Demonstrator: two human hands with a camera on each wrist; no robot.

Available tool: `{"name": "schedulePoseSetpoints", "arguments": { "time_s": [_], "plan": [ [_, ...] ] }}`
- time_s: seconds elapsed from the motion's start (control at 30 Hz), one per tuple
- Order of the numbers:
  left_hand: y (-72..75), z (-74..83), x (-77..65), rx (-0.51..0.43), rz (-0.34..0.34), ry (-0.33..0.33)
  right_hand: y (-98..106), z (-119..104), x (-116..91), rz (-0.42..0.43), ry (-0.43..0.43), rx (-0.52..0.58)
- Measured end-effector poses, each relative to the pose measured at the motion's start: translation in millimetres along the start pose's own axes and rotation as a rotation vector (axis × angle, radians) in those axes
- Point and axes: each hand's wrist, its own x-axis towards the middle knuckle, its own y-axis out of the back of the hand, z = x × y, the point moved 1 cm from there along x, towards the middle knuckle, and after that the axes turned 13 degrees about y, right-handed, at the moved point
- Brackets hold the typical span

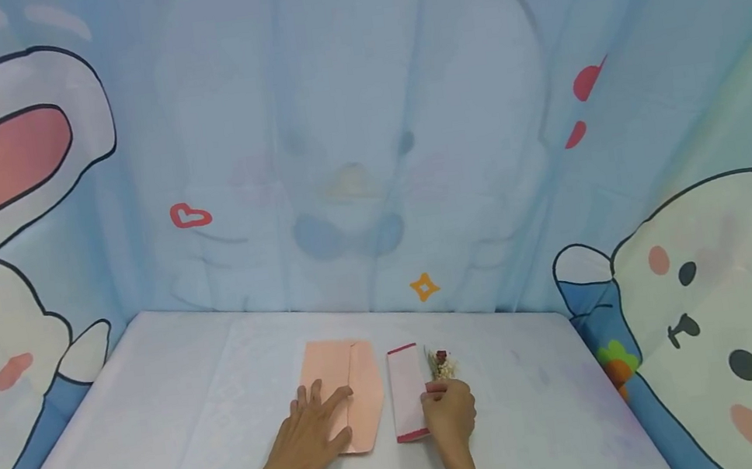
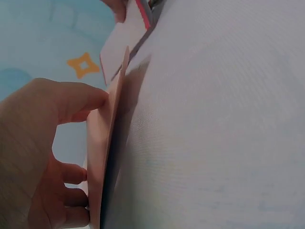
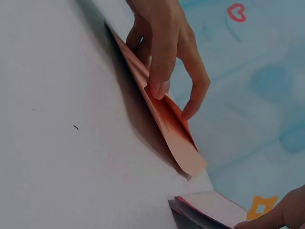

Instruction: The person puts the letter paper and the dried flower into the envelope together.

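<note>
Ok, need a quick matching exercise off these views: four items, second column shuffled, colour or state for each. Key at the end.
Column 1
1. envelope
2. card
3. flowers
4. left hand

Column 2
A. dark red and cream
B. resting on peach paper
C. pale, with red edging at top and bottom
D. plain peach all over

Pairs: 1-D, 2-C, 3-A, 4-B

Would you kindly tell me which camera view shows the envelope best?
The head view: it shows most of the envelope from above, though the left hand covers part. The right wrist view shows it slanted and gaping open; the left wrist view shows it nearly edge-on.
</note>
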Motion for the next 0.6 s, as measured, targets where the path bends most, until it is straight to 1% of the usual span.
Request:
{"name": "schedulePoseSetpoints", "arguments": {
  "time_s": [0.13, 0.23, 0.33, 0.47, 0.6],
  "plan": [
    [-0.5, 0.6, 1.3, 0.003, 0.006, -0.004, 7.5, 1.2, 3.3, 0.025, -0.08, 0.054],
    [-0.5, -0.3, 2.2, 0.0, 0.006, -0.004, 9.0, -0.6, 3.3, 0.025, -0.116, 0.103],
    [-0.1, -1.0, 1.9, -0.005, 0.001, 0.003, 7.9, -4.6, 1.7, -0.004, -0.146, 0.176],
    [0.3, -1.7, 1.5, -0.009, 0.002, 0.01, 2.6, -12.7, -1.9, -0.058, -0.157, 0.269],
    [-1.1, -1.9, 2.1, -0.03, -0.008, 0.014, -7.5, -18.4, -5.4, -0.093, -0.165, 0.315]
  ]
}}
